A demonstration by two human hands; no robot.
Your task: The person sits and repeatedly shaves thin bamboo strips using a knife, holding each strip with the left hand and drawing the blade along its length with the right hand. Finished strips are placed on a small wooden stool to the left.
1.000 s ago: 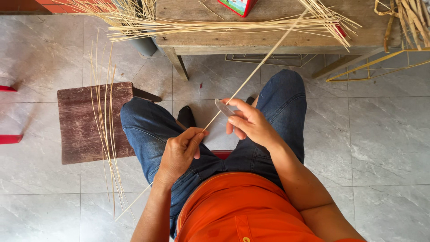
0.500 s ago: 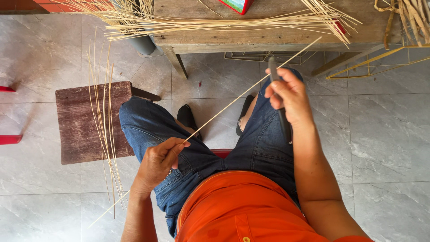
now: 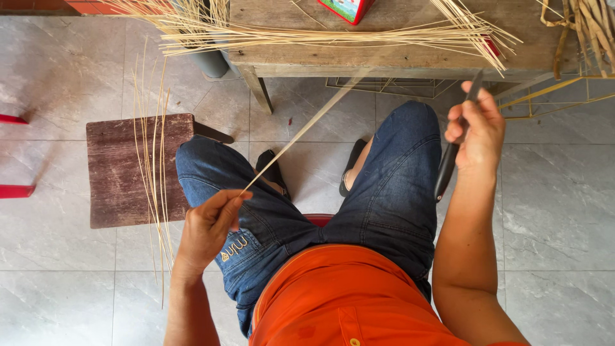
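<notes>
Head view, looking down: the left hand [image 3: 208,227] pinches the near end of a long thin cane strip [image 3: 301,131] over the left thigh, its grip closed on it; the strip slants up toward the wooden tabletop [image 3: 397,61]. Well apart, the right hand [image 3: 477,131] is raised beside the right knee, clamped on a dark-handled knife [image 3: 448,163]. More strips lie across a small wooden stool [image 3: 122,170].

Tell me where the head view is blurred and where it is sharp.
Head view: even daylight with soft shadows. The strip is smeared along its far end. The left hand pinching it is sharp. The right hand and knife look a little soft. The jeans and stool are crisp.
</notes>
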